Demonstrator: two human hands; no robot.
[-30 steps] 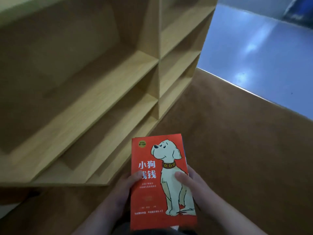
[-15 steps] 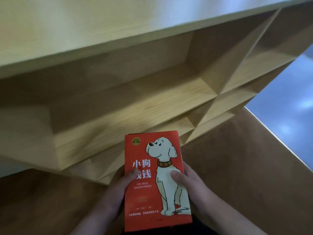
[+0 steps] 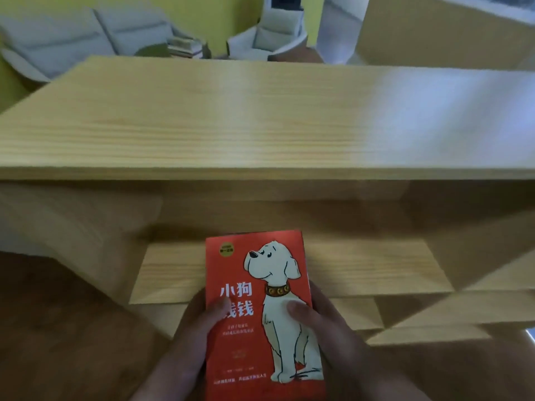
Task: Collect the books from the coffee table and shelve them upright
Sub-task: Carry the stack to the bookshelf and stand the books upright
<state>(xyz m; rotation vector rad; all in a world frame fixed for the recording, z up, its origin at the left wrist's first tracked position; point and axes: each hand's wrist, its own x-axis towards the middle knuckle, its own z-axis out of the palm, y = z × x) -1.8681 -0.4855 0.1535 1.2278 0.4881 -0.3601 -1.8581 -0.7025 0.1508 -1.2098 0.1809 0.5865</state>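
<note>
Two hands, left hand (image 3: 192, 337) and right hand (image 3: 327, 328), each grip pinching red book (image 3: 260, 322) by its side edges, cover up, near wooden bookshelf (image 3: 260, 117).

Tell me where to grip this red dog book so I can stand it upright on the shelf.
Probably shift to one hand across the lower half of the red book, thumb on the cover, fingers behind. It is held flat, cover up, by the left hand and right hand at its long edges, top edge toward the shelf board.
</note>
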